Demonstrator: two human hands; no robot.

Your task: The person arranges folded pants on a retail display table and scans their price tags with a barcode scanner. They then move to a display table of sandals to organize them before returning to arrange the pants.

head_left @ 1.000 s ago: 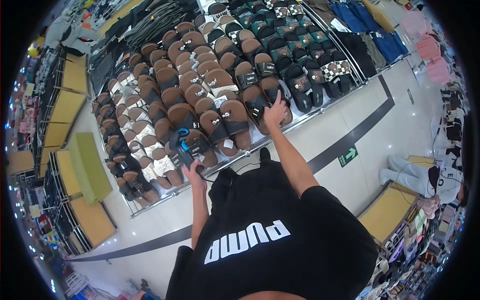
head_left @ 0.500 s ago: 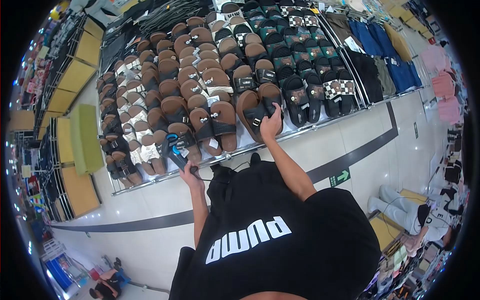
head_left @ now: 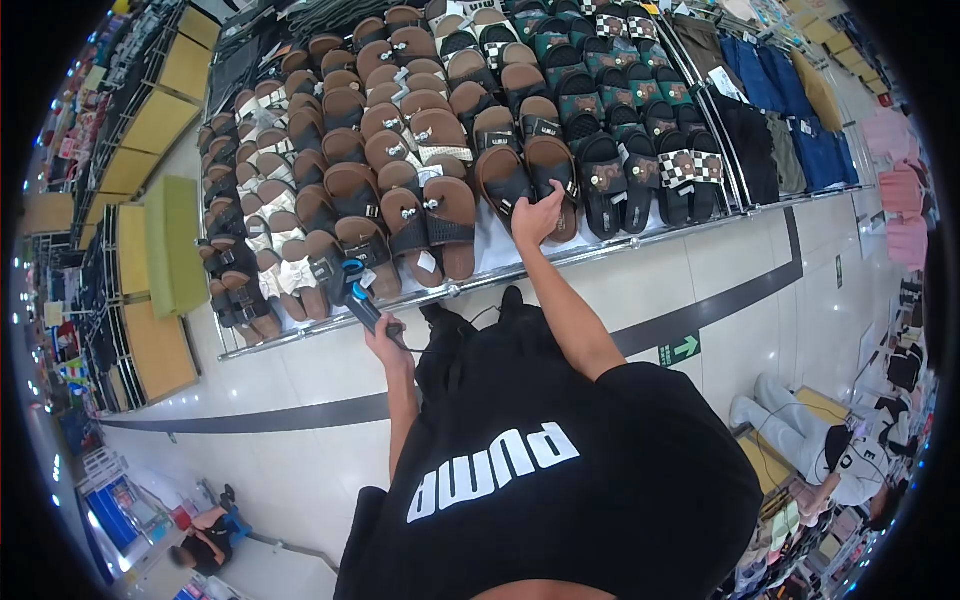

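Observation:
My left hand (head_left: pixel 387 338) is wrapped round the handle of a dark handheld device (head_left: pixel 362 302) with blue trim, held over the front edge of the sandal display. A cable runs from its lower end. My right hand (head_left: pixel 538 216) is at a pair of brown sandals with black straps (head_left: pixel 500 183) in the front row, its fingers spread across the lower part of the pair and touching both. Left of it stands another brown pair with dark woven straps (head_left: pixel 450 232). Black sandals (head_left: pixel 604 187) lie just to the right.
A metal rail (head_left: pixel 470 284) edges the display. Folded jeans (head_left: pixel 752 72) lie at the right, and a green padded bench (head_left: pixel 174 248) stands at the left. One person (head_left: pixel 850 455) is at the lower right, another (head_left: pixel 208 545) at the lower left.
The brown pair by my right hand now sits straighter, its two sandals side by side. My right hand has shifted slightly left, and the device's handle has tilted.

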